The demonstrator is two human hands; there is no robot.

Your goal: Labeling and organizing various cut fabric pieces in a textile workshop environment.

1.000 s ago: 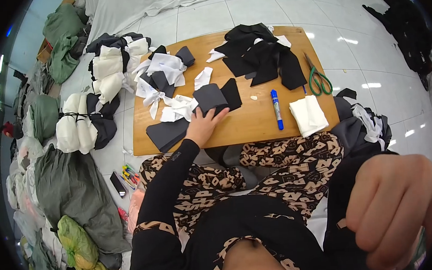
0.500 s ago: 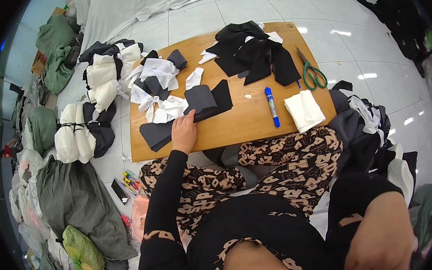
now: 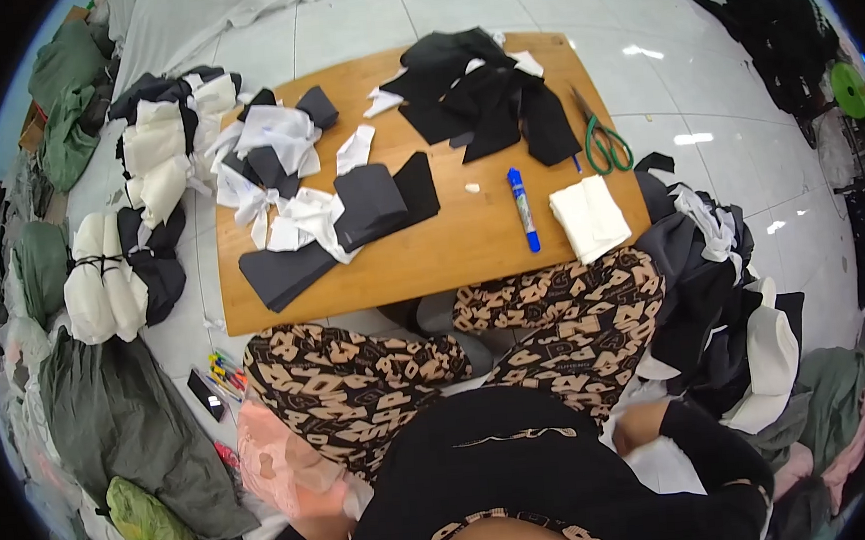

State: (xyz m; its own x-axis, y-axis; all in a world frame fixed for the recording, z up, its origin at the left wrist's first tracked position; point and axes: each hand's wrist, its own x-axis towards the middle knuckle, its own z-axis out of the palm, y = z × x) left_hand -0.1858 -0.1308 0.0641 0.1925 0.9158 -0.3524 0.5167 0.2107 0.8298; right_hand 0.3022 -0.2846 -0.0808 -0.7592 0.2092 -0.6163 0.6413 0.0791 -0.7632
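Observation:
Both of my hands are down by my hips, off the table. My left hand (image 3: 326, 527) is low beside a pink cloth (image 3: 277, 451), partly hidden by my body. My right hand (image 3: 640, 426) reaches down next to a white cloth (image 3: 667, 468), its fingers out of sight. On the wooden table (image 3: 431, 255) a stack of dark grey fabric pieces (image 3: 287, 272) lies at the near left, with a grey folded piece (image 3: 370, 202) and a black piece (image 3: 417, 186) beside it. White scraps (image 3: 307, 222) lie against them.
Black fabric pieces (image 3: 491, 95) are heaped at the table's far side. Green-handled scissors (image 3: 606, 145), a blue marker (image 3: 523, 209) and a folded white cloth (image 3: 589, 219) lie on the right. Tied white rolls (image 3: 102, 278) and a dark fabric pile (image 3: 701, 301) flank the table.
My left hand has left the grey fabric and dropped beside my left hip. My right hand has moved from the lower right in to my right hip. The view has shifted slightly.

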